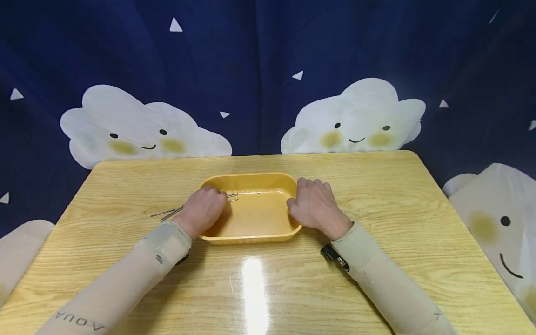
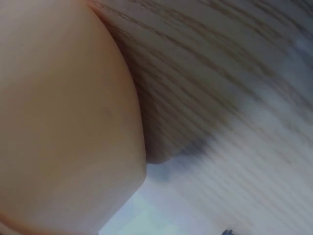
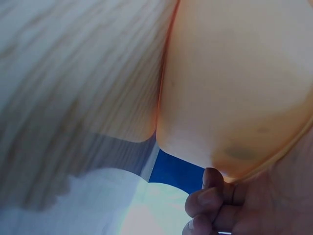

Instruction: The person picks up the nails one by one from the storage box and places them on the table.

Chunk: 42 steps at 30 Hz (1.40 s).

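A shallow yellow plastic tray (image 1: pixel 251 239) is at the middle of the table, between both hands. My left hand (image 1: pixel 203 209) grips its left end, and the curled fingers hide part of the rim. At the opposite end my right hand (image 1: pixel 314 204) holds the rim, thumb toward the inside. Curled fingers (image 3: pixel 208 198) show beside the tray's wall (image 3: pixel 220 88) in the right wrist view. Several thin metal nails (image 1: pixel 249 193) lie inside along the far side. More nails (image 1: pixel 167 214) are on the table left of my left hand. The left wrist view shows mostly the tray's outer wall (image 2: pixel 63 127).
The wooden table (image 1: pixel 377 195) has rounded far corners. Behind it hangs a dark blue curtain (image 1: pixel 251 70) with white cloud faces. A bright light reflection (image 1: pixel 254 293) falls on the tabletop in front of the tray.
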{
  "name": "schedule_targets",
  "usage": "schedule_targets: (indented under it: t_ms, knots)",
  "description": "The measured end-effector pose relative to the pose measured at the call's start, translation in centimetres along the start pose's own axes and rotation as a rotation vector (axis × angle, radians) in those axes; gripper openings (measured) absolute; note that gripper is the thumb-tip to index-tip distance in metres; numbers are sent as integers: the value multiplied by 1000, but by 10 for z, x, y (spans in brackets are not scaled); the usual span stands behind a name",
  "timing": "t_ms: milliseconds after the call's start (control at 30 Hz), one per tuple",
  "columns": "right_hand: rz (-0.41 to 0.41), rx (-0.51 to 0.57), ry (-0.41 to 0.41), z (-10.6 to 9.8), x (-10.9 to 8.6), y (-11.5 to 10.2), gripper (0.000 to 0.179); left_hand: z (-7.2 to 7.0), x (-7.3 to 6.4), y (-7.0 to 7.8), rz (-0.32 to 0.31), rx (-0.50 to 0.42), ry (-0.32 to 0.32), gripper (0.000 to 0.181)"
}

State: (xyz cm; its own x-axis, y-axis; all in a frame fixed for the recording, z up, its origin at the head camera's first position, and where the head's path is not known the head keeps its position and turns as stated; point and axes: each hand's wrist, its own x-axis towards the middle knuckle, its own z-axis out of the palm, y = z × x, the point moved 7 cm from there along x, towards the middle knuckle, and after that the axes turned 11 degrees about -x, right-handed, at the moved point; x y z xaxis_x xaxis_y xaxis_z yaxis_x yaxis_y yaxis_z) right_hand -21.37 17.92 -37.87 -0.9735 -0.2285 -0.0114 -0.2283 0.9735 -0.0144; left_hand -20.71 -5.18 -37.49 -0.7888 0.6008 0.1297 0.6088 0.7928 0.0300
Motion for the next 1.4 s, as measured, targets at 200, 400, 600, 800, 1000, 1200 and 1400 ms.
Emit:
schedule_targets:
  t_ms: [200,400,600,800,1000,1200,1400]
  knots:
    - [-2,-3,11,0,1,-1,24,0,-1,-3,-47,-21,-38,15]
    - [-4,-6,6,0,1,-3,24,0,1,-3,-60,-29,-108,13]
    - [3,-4,1,0,1,-2,24,-1,2,-2,-19,-6,-135,15]
    - [1,-1,2,1,0,-3,24,1,0,1,17,4,-152,13]
    - [7,-1,-7,1,0,-2,25,2,1,4,38,15,-152,14]
    - [12,-2,-29,2,1,0,26,1,2,7,68,27,-112,18]
    - [12,-8,-41,2,3,-1,26,0,0,8,119,64,-73,21]
